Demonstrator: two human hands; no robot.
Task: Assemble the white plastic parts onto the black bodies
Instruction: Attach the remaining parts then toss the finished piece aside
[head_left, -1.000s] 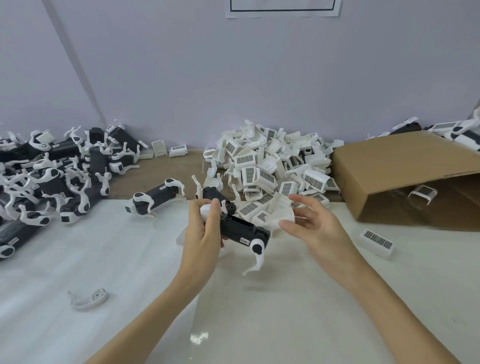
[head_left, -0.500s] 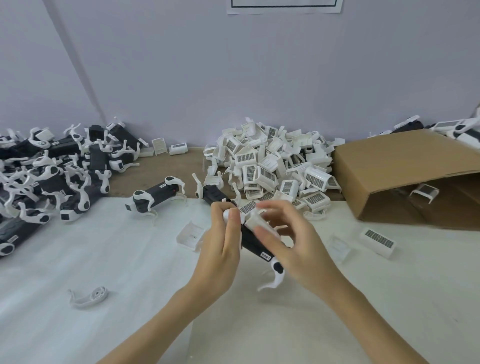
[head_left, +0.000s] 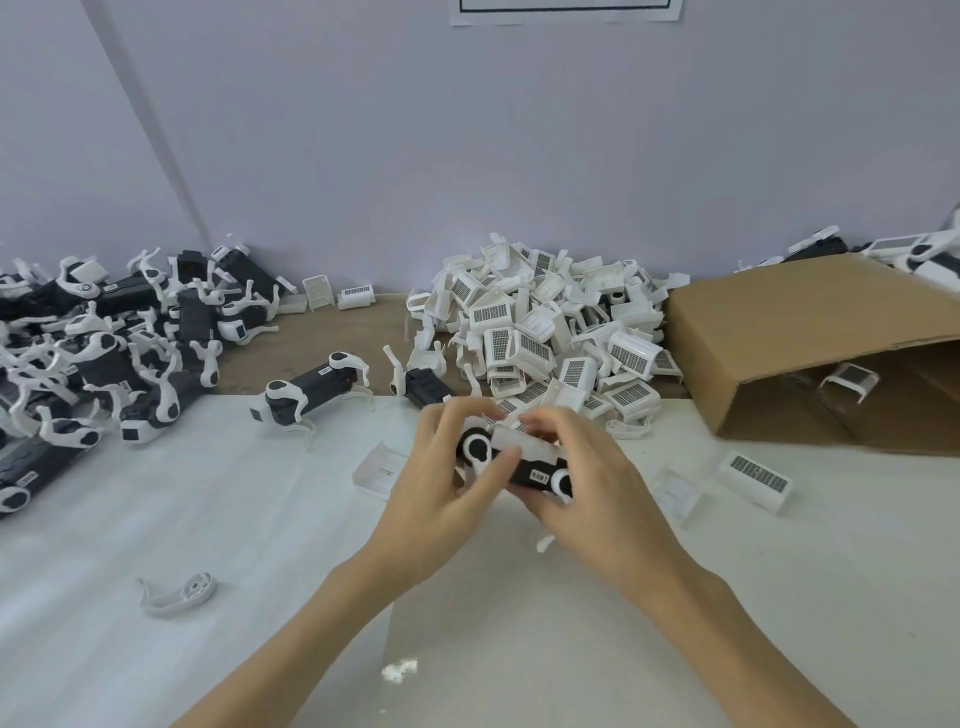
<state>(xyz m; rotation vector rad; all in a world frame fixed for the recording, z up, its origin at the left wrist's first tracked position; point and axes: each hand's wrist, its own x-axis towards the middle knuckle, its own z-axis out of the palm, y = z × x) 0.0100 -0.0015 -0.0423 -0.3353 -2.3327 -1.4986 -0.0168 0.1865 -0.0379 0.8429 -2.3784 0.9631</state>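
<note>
A black body (head_left: 535, 474) with white round joints and white legs is held level above the table's middle. My left hand (head_left: 441, 483) grips its left end, thumb under it. My right hand (head_left: 587, 478) wraps its right end, and its fingers hold a white plastic cover (head_left: 522, 441) down on the body's top. One white leg tip (head_left: 545, 543) shows below my right hand. A heap of white covers (head_left: 545, 332) lies behind my hands.
Black bodies with white legs are piled at the left (head_left: 104, 343); two more (head_left: 306, 395) (head_left: 423, 387) lie near the middle. An open cardboard box (head_left: 810, 332) lies on its side at the right. Loose white parts (head_left: 179, 595) (head_left: 382, 467) (head_left: 756, 480) lie on the white table (head_left: 208, 519).
My right hand picked a white cover from the heap and brought it onto the black body. The body was turned level, and both hands now close around it.
</note>
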